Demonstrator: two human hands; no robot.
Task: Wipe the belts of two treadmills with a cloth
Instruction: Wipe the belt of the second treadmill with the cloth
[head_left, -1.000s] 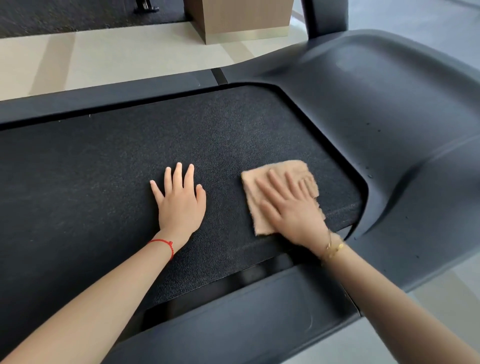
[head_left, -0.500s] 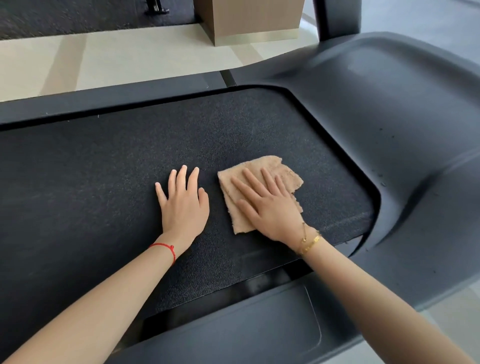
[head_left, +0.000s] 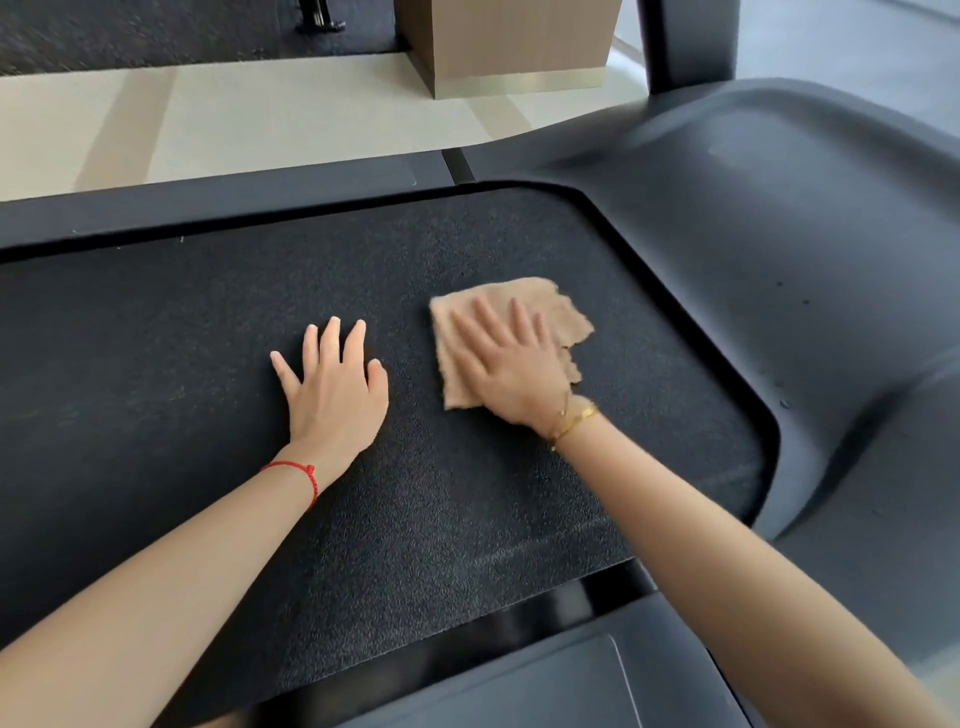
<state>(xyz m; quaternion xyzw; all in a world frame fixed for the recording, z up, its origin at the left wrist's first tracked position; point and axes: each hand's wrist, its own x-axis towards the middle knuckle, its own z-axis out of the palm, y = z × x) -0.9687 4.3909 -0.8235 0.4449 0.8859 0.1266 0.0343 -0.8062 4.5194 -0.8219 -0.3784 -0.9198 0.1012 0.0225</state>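
Note:
A black textured treadmill belt (head_left: 156, 374) fills the middle of the view. On it lies a tan cloth (head_left: 558, 306), partly folded, with a ragged right edge. My right hand (head_left: 511, 364) presses flat on the cloth with straight spread fingers and covers its lower part. My left hand (head_left: 332, 387) rests flat on the bare belt just left of the cloth, fingers straight, holding nothing. A red string is on my left wrist, a gold bracelet on the right.
The dark grey motor cover (head_left: 779, 249) rises at the belt's right end, with an upright post (head_left: 691, 41) behind it. Side rails (head_left: 208, 202) run along the far and near edges. Beyond lie pale floor and a wooden block (head_left: 509, 41).
My right hand slid the cloth left across the belt, then further away from me. My left hand stayed planted in the same spot.

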